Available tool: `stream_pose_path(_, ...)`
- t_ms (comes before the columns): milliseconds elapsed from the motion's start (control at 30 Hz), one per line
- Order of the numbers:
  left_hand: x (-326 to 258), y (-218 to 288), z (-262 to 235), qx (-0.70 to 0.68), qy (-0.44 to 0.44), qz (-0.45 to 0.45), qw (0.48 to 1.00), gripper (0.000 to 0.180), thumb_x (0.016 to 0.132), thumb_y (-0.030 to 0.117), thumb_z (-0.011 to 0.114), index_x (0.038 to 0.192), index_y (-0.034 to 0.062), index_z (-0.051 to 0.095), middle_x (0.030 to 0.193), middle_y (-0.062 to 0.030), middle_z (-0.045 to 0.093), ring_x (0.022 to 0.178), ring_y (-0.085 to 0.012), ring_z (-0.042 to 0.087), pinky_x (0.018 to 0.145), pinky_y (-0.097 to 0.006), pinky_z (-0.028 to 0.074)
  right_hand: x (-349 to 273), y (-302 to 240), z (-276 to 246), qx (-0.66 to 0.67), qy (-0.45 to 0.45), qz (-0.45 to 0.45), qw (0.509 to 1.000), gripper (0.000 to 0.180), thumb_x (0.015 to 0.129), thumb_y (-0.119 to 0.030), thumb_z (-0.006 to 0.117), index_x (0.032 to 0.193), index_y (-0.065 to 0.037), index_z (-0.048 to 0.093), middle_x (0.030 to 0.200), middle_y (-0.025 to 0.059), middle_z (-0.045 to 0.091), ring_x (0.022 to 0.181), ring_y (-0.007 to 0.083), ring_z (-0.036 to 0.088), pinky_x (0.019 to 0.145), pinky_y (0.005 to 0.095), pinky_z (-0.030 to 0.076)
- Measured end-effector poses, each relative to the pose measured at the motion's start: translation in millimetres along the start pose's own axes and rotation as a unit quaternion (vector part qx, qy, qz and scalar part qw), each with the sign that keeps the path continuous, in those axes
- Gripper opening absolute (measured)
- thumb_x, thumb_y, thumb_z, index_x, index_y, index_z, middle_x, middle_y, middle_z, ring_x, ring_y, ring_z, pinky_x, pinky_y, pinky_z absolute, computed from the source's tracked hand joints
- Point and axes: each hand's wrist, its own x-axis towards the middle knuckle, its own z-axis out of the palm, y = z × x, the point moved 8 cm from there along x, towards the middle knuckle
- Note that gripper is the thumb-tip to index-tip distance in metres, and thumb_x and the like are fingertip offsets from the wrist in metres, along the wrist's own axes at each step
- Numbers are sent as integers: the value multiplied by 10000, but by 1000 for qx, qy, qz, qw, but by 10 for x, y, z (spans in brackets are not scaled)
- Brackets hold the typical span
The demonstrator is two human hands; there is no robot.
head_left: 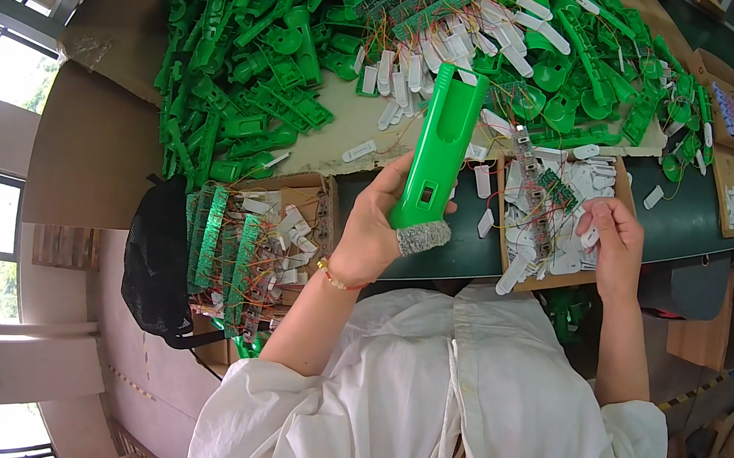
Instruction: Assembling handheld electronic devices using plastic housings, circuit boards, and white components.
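The green casing (pixel 436 153) points lengthwise away, slightly right.

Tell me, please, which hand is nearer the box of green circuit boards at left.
Left: the left hand, holding a green casing, is just right of the box; the right hand is much farther right.

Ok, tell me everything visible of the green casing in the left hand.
The green casing is long, slim and glossy, apparently plastic, with a rounded trough in its upper half and a small rectangular cutout lower down. The left hand grips its lower end; near the picture's middle, it leans slightly right.
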Motion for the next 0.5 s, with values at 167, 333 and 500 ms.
stream_pose_path(167,-22,-40,39,-29,-7,6,1000,809,640,87,772,1319,47,333,1166,-150,520,953,-229,579,767,-318,506,-41,-99,245,102,-71,29,992,276,912,-246,419,941,-23,578,568,-39,369,533,45,327,494,190,281)
stream_pose_path(333,-36,-68,98,-39,-16,-4,999,838,625,112,786,1322,46,325,1159,-155,523,947,-229,581,766,-320,507,-135,-114,541,64,-200,38,977,384,860,-212,372,1089,18,577,657,-21,402,597,86,375,548,224,324)
stream_pose_path(500,-63,-118,139,-74,-9,-25,997,816,623,137,789,1296,31,340,1147,-150,517,921,-215,587,719,-299,518,-258,-264,785,116,-211,36,970,307,878,-127,443,1125,12,563,733,-5,520,668,81,455,605,226,385)
